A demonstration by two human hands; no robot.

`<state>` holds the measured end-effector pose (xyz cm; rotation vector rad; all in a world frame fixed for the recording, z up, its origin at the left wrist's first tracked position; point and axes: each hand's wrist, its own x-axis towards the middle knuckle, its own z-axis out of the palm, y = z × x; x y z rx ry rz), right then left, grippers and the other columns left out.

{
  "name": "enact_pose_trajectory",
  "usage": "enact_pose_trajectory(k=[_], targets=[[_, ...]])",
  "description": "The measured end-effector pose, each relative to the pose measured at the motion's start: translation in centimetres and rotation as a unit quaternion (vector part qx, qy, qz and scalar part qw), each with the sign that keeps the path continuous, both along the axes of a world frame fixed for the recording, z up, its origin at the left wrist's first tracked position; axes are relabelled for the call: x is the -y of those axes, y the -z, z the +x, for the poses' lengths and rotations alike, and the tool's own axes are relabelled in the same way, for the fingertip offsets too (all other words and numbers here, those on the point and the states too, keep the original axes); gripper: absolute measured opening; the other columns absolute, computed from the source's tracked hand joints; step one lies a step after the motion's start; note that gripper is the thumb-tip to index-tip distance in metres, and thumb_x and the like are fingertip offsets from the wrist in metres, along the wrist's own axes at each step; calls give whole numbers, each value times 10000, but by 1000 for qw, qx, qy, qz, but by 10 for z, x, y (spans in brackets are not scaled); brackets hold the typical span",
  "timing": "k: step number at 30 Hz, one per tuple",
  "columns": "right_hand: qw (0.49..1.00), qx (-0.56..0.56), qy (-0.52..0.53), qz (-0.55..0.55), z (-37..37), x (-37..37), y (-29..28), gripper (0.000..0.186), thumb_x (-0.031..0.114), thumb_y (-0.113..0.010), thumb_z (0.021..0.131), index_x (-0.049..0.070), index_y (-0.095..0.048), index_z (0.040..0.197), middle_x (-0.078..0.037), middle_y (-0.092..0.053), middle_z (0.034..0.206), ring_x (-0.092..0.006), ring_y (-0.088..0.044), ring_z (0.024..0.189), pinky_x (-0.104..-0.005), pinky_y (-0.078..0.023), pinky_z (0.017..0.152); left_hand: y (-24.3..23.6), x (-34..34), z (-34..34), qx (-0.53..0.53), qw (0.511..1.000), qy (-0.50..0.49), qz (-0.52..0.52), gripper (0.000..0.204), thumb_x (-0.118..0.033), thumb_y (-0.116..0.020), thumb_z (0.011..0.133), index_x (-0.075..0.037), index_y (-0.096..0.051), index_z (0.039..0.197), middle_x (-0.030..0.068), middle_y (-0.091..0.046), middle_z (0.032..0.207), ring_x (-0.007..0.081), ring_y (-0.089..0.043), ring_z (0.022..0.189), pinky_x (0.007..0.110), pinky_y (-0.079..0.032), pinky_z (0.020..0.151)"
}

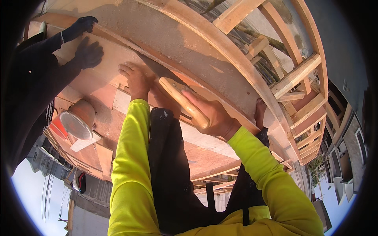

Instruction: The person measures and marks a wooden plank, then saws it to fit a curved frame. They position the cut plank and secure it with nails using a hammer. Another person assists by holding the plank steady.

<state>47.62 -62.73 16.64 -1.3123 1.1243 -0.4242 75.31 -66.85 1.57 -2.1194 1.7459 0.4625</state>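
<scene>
My right hand (212,114) grips the wooden handle (183,100) of a handsaw. Its dark blade (155,67) runs away toward the upper left, along the edge of a thin plywood sheet (112,51). On that sheet lies my left hand (138,78), fingers stretched out, a little left of the blade. A co-worker's two dark-gloved hands (88,53) are at the sheet's far left part, one resting on it and the other by its far edge.
A bucket (80,118) and a red container (58,126) stand at the left on plywood. Curved timber framing (295,80) rises at the right. My bare foot (260,112) is near the saw's right side. Beyond the platform's lower left edge, buildings and wires show far below.
</scene>
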Motion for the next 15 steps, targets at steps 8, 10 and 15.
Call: enact_pose_trajectory(k=[8, 10, 15], targets=[[984, -92, -110, 109, -122, -71, -186, 691, 64, -750, 747, 7, -532, 1400, -185, -703, 1174, -319, -672, 1145, -395, -604, 872, -24, -26, 20, -10, 996, -43, 76, 1275, -447, -911, 691, 250, -171, 1461, 535, -166, 1490, 650, -224, 1423, 528, -286, 1207], [986, -82, -110, 91, -103, -61, -146, 723, 65, -746, 753, 41, -512, 1437, -184, -713, 1143, -327, -702, 1074, -390, -606, 865, -14, -14, 13, -3, 999, -21, 36, 1280, -442, -914, 689, 249, -164, 1463, 534, -146, 1497, 655, -221, 1422, 528, -288, 1207], [1000, 17, -20, 12, 14, 1, -8, 727, 82, -667, 840, 129, -429, 1525, -217, -679, 1194, -394, -664, 1042, -450, -554, 875, 30, -36, 58, 200, 967, 156, -16, 1273, -496, -885, 705, 288, -183, 1420, 544, -224, 1453, 661, -215, 1417, 564, -235, 1220]])
